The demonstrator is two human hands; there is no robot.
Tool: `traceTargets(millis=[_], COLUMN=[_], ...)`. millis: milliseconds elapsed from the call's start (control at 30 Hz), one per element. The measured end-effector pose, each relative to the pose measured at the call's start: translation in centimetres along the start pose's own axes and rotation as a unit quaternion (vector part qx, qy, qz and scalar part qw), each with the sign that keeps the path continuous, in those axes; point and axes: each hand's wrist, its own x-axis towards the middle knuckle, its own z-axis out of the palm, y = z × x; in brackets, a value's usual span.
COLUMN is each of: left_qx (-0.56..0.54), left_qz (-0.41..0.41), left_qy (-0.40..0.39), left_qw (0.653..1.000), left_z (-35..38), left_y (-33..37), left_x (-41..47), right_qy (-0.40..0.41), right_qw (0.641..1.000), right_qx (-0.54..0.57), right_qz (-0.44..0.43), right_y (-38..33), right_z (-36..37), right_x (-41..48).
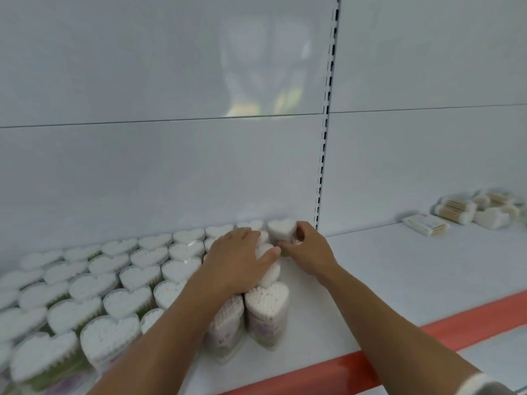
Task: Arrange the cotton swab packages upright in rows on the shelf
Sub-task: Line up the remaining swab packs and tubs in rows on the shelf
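Several heart-shaped clear packages of white cotton swabs (137, 276) stand upright in rows on the left part of the white shelf (399, 275). My left hand (236, 260) lies flat with fingers spread on the tops of the packages in the rightmost columns. My right hand (308, 249) grips the back-right package (281, 229) near the back wall, thumb and fingers curled round its side. Two packages (266, 306) stand at the front of the rightmost columns, below my left wrist.
A slotted upright post (323, 155) splits the back wall. On the shelf's far right lie flat swab packs (426, 223) and a small pile of wooden-stick swab packs (479, 209). The shelf's front edge (370, 363) is red.
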Motion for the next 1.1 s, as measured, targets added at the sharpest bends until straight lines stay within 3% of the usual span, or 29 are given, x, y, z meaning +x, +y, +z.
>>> traceTargets(millis=[333, 600, 767, 1100], left_qx=[0.02, 0.03, 0.06, -0.036], left_qz=[-0.005, 0.0, 0.054, 0.197], left_qy=[0.006, 0.016, 0.019, -0.073], left_qw=[1.0, 0.999, 0.997, 0.977], left_z=[-0.5, -1.2, -1.2, 7.3], left_y=[0.3, 1.4, 7.7, 23.5], left_x=[-0.2, 0.8, 2.2, 3.8], right_qy=[0.043, -0.011, 0.042, 0.21], right_qw=[0.998, 0.998, 0.988, 0.932], right_qx=[-0.046, -0.057, -0.149, -0.227], right_qz=[-0.003, -0.016, 0.02, 0.19], right_y=[-0.4, -0.5, 2.1, 13.7], right_z=[2.0, 0.0, -8.4, -29.9], right_x=[1.9, 2.0, 2.3, -2.6])
